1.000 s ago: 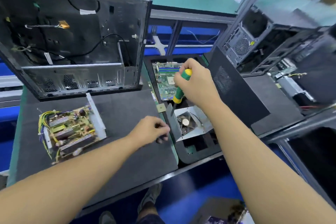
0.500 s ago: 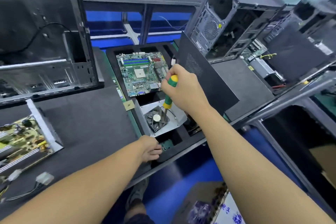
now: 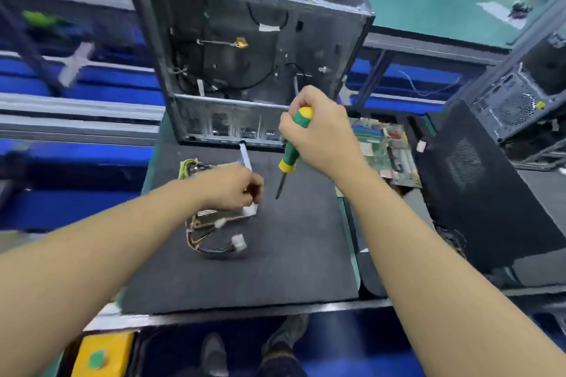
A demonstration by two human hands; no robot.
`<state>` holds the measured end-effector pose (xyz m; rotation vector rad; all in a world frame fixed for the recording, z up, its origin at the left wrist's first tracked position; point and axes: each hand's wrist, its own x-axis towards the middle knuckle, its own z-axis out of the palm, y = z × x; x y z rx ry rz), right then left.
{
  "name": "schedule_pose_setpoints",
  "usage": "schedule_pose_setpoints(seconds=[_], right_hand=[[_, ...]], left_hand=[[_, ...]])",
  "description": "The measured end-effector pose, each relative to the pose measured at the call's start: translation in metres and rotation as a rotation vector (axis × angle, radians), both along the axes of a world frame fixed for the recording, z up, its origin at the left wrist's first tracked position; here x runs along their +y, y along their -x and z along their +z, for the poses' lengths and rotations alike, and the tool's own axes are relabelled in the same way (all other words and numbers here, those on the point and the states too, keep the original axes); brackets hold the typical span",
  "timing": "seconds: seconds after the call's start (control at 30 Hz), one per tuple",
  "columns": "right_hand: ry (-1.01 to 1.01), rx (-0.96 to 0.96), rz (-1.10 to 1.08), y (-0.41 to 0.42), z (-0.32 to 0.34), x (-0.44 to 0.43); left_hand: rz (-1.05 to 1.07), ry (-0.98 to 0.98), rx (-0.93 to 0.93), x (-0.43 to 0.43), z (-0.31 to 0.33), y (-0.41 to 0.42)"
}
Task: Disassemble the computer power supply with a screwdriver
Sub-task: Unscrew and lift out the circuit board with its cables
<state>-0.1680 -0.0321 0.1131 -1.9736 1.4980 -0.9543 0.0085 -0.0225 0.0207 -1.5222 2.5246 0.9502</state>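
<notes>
Head view: power supply sits on the grey mat, in front of the gutted computer case. Its lid looks to be off already: wires and board parts are exposed in the metal tray, and the cable harness trails toward the near edge. Frame is blurred, so I can't count the screws.

Left hand is on top of the unit with fingers curled at its right corner, steadying it by the look of it. Right hand is wrapped tight round the handle of the green-yellow screwdriver, shaft pointing down. The tip hangs over the mat just right of the left hand and isn't on any screw.

My read: housing is opened, board not yet out. Remaining work is probably the board screws, then lifting the board clear of the tray.

A motherboard lies off to the right, separate.
</notes>
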Motion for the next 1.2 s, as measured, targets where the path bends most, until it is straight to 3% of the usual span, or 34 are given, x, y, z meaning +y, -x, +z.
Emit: schedule_pose_setpoints(seconds=[0.17,0.4,0.5,0.57,0.73,0.8,0.87,0.97,1.2], right_hand=[[-0.037,0.037,0.156,-0.061,-0.023,0.015],[-0.094,0.086,0.193,-0.087,-0.042,0.019],[-0.207,0.102,0.242,-0.089,-0.057,0.026],[-0.234,0.123,0.258,-0.089,-0.068,0.029],[-0.232,0.103,0.294,-0.092,-0.082,0.032],[-0.274,0.081,0.312,-0.095,-0.082,0.033],[-0.309,0.043,0.322,-0.098,-0.084,0.034],[-0.308,0.083,0.363,-0.103,-0.090,0.036],[-0.279,0.230,0.442,-0.114,-0.110,0.039]], left_hand=[[-0.063,0.222,-0.129,0.031,-0.022,-0.098],[-0.247,0.434,-0.465,0.076,-0.084,-0.110],[-0.108,0.661,-0.331,0.083,-0.099,-0.103],[-0.003,0.789,-0.031,0.081,-0.104,-0.099],[0.613,0.592,0.591,0.065,-0.089,-0.107],[0.922,0.464,0.741,0.053,-0.080,-0.120],[1.117,0.204,0.788,0.039,-0.073,-0.135],[1.174,0.005,0.759,0.030,-0.078,-0.146],[1.374,-0.237,1.094,0.040,-0.094,-0.108]])
